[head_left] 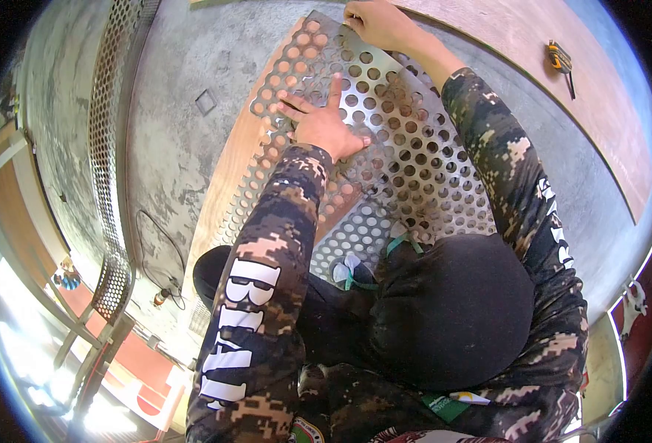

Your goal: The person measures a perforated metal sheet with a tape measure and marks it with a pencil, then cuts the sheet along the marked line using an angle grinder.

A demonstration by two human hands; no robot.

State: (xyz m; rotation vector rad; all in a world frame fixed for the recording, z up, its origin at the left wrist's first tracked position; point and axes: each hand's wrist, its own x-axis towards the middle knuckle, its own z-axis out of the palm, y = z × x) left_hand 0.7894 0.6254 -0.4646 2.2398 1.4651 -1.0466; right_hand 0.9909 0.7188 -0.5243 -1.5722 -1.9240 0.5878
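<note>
A perforated metal sheet [422,140] with rows of round holes lies in front of me. A wooden board [226,173] shows beneath it along the left side. My left hand [324,127] rests on the sheet with its fingers spread and nothing in its grasp. At the far edge, the curled fingers of my right hand [381,23] close on the sheet's rim; the fingertips are partly hidden. My knee in black cloth [451,310] is against the sheet's near end. Footwear with green straps [349,273] shows beside another perforated area.
A long perforated metal strip [108,148] runs along the left. A large board [518,44] lies at the upper right, bearing an orange-and-black tool [558,57], perhaps a tape measure. On the grey concrete floor [174,140] are a small square frame [205,102] and a dark cable [156,229].
</note>
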